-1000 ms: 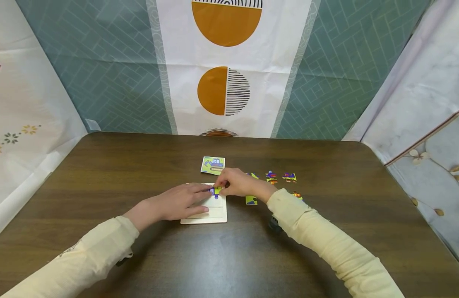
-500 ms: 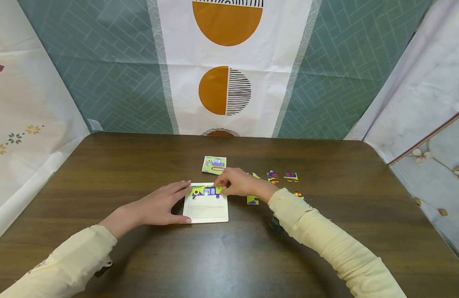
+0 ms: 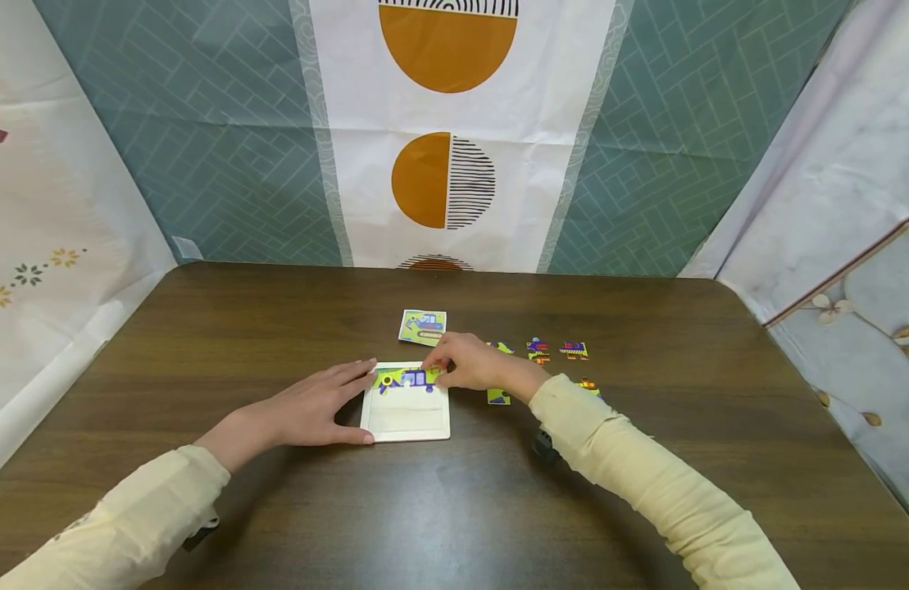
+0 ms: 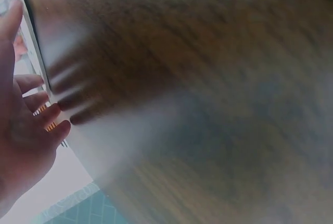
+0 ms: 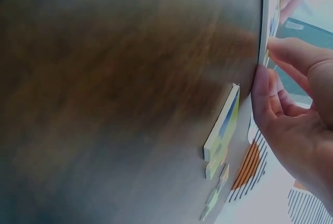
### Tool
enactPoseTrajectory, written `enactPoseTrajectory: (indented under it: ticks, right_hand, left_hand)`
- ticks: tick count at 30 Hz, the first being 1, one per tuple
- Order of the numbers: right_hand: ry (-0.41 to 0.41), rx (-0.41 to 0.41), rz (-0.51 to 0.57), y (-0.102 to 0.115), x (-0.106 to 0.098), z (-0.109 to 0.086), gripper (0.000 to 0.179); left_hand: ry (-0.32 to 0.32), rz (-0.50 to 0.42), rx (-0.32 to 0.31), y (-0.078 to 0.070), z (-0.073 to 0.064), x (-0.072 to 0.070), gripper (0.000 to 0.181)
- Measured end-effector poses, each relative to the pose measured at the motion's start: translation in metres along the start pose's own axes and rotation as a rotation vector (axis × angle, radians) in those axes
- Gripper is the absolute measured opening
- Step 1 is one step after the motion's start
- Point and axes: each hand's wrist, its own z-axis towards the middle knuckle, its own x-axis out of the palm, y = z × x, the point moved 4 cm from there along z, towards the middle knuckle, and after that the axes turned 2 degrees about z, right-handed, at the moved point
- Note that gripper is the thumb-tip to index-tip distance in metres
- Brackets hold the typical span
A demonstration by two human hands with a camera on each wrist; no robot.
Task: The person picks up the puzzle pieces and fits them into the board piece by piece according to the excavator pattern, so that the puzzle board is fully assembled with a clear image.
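A white puzzle tray (image 3: 406,419) lies on the table, with joined puzzle pieces (image 3: 405,378) along its top row, showing a blue vehicle on yellow-green. My left hand (image 3: 306,407) rests along the tray's left edge, fingers and thumb extended and apart. At the upper right corner my right hand (image 3: 470,361) pinches the right-hand puzzle piece (image 3: 431,378) of that row between thumb and fingers. In the right wrist view, the thumb of my right hand (image 5: 299,88) lies on the tray's face side, while the other fingers are by its edge; the pinched piece is mostly hidden there.
A picture card (image 3: 422,325) with a similar vehicle lies behind the tray. Several loose puzzle pieces (image 3: 574,351) are spread to the right, some partly covered by my right forearm. Patterned cloth (image 3: 262,164) hangs behind the table (image 3: 292,492).
My left hand has moved left, off the pieces and onto the tray's left edge, uncovering the top row. The right hand has stayed at the upper right corner.
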Motion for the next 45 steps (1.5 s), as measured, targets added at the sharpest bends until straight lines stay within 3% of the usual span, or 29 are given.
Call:
enactPoseTrajectory:
  ticks: [8, 19, 28, 32, 40, 45]
  right_hand:
    - [-0.002, 0.014, 0.004, 0.001, -0.003, 0.000, 0.025]
    - [-0.158, 0.068, 0.038, -0.015, -0.031, -0.011, 0.026]
    - [-0.215, 0.135, 0.053, -0.036, -0.047, -0.024, 0.032]
    - [-0.213, 0.175, 0.061, -0.048, -0.051, -0.033, 0.036]
    - [-0.124, 0.260, 0.081, -0.066, -0.051, -0.046, 0.044]
    - [-0.123, 0.287, 0.055, -0.070, -0.050, -0.049, 0.044]
  left_hand:
    - [-0.002, -0.006, -0.012, 0.003, -0.002, 0.003, 0.095]
    - [-0.026, -0.017, 0.002, 0.005, 0.000, 0.003, 0.094]
    - [-0.040, -0.039, 0.000, 0.007, -0.001, 0.005, 0.096]
    - [-0.043, -0.048, 0.003, 0.007, 0.000, 0.006, 0.096]
    - [-0.050, -0.045, 0.015, 0.007, -0.001, 0.006, 0.094]
    - [-0.060, -0.048, 0.019, 0.006, -0.003, 0.005, 0.093]
